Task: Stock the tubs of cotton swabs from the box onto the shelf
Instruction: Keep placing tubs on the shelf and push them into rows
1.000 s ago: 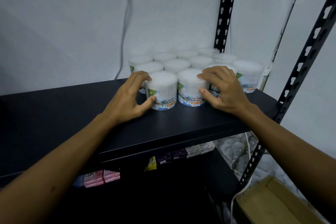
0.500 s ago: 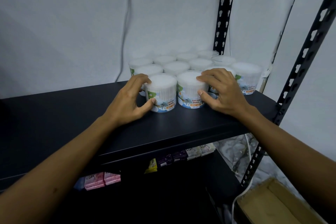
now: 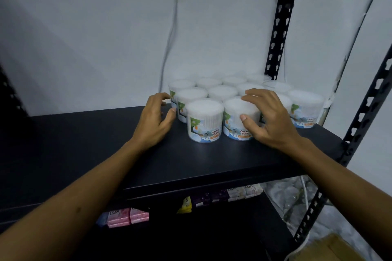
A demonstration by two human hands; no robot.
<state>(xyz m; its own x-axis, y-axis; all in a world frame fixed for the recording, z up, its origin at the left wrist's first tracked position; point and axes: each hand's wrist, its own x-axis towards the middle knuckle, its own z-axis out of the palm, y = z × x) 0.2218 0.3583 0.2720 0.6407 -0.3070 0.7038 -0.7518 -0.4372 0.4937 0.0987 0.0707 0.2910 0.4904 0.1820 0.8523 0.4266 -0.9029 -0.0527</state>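
Several white tubs of cotton swabs stand packed in rows at the right end of the black shelf [image 3: 95, 146]. My left hand [image 3: 156, 119] is open on the shelf, just left of the front-left tub [image 3: 204, 122], its thumb near a second-row tub [image 3: 186, 96]. My right hand [image 3: 270, 117] wraps the front-right tub [image 3: 234, 119], thumb on its side and fingers curled over its top. Another tub [image 3: 306, 110] stands at the far right. The cardboard box [image 3: 333, 247] lies on the floor at the bottom right, only its corner showing.
Black perforated shelf posts rise at the back right [image 3: 280, 23] and the front right [image 3: 370, 110]. A cable [image 3: 169, 27] hangs down the white wall behind the tubs. Pink soap packs [image 3: 127, 217] and other small packs [image 3: 244, 192] sit on the shelf below.
My left hand has let go of the front-left tub and drawn back to the left. The right hand stays on the front-right tub.
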